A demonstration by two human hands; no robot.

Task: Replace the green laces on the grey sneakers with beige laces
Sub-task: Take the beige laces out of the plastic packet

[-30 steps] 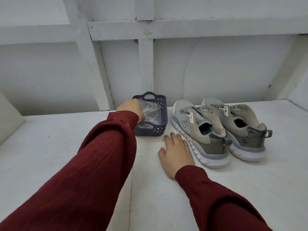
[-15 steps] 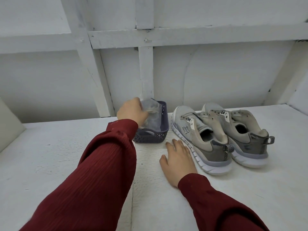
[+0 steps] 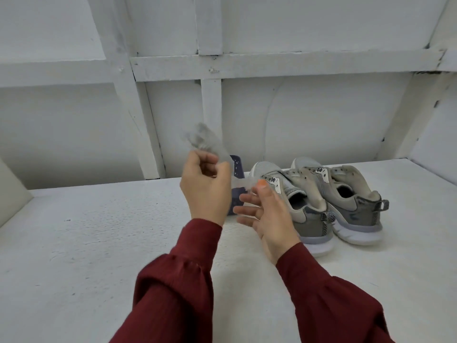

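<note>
The crumpled clear pouch (image 3: 204, 141) looks like thin glossy plastic film, though blur hides detail. The grey low-top sneakers (image 3: 311, 219) show matt woven cloth over smooth pale rubbery soles. The white tabletop (image 3: 99, 231) is rough, matt-painted; the dark red sleeves (image 3: 178, 293) are ribbed cloth.

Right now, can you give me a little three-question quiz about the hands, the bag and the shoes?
1. Where is the crumpled clear plastic bag? A) gripped up in the left hand B) inside a shoe C) lying flat on the table
2. True or false: the two grey mesh sneakers lie tipped on their sides.
3. Fill in: both ribbed fabric sleeves are dark ____.
Key: 1 A; 2 false, they stand upright; 3 red.
</note>
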